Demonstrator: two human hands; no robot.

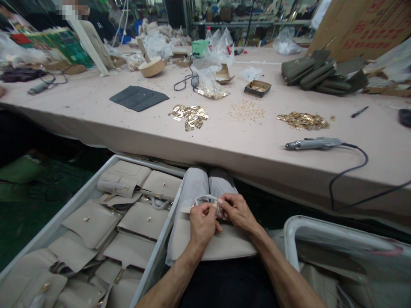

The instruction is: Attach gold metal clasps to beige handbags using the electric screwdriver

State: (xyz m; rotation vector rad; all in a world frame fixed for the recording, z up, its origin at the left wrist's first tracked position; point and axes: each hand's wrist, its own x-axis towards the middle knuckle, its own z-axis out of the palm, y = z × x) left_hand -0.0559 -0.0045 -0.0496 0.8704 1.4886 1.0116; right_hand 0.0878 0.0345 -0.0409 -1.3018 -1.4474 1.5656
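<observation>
A beige leather bag (224, 241) lies on my lap, below the table's front edge. Both my hands meet at its top, where a curved beige handle (205, 198) and a small flap stick up. My left hand (202, 222) is closed, its fingers pinching the flap by the handle. My right hand (236, 209) is closed too, thumb and forefinger pinching the same spot from the right. What sits between the fingertips is too small to make out.
A white crate (150, 261) at my left holds several beige bags. Another crate rim (290, 239) stands at my right. On the pink table (128, 128) lie gold metal fittings (189, 115), a second gold pile (303, 120), a corded grey tool (310, 144), a dark panel (138, 98) and olive bags (316, 72).
</observation>
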